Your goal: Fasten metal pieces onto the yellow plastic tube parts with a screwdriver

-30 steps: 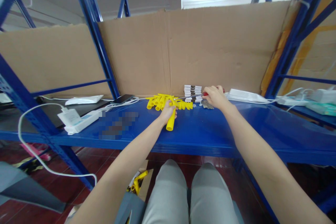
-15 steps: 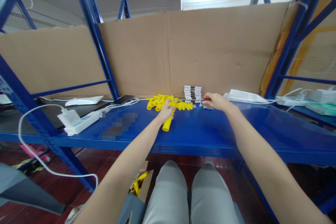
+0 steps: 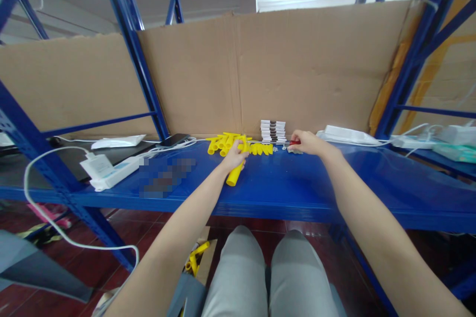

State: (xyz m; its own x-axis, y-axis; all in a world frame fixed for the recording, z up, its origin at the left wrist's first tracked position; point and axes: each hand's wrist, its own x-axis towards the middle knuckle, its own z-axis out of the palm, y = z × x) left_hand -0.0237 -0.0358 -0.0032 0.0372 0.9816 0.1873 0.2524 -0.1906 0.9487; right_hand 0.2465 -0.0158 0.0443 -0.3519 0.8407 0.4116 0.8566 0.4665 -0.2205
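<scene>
My left hand is wrapped around a yellow plastic tube, whose open wide end points down toward me. Just left of that hand lies a pile of yellow tube fittings. My right hand is closed on a red-handled tool; its kind is hard to make out, as the fingers cover most of it. Small yellow pieces lie in a row between the hands. Behind them is a stack of white pieces with dark middles. Tiny pale bits lie under my right fingers.
Everything rests on a blue metal shelf backed by a cardboard sheet. To the left are a power strip, a phone and cables. A white box stands right. Below, an open box holds yellow fittings.
The yellow tube in my left hand has tilted slightly, its lower end shifting left. My right hand has moved very slightly, still closed on the red-handled tool.
</scene>
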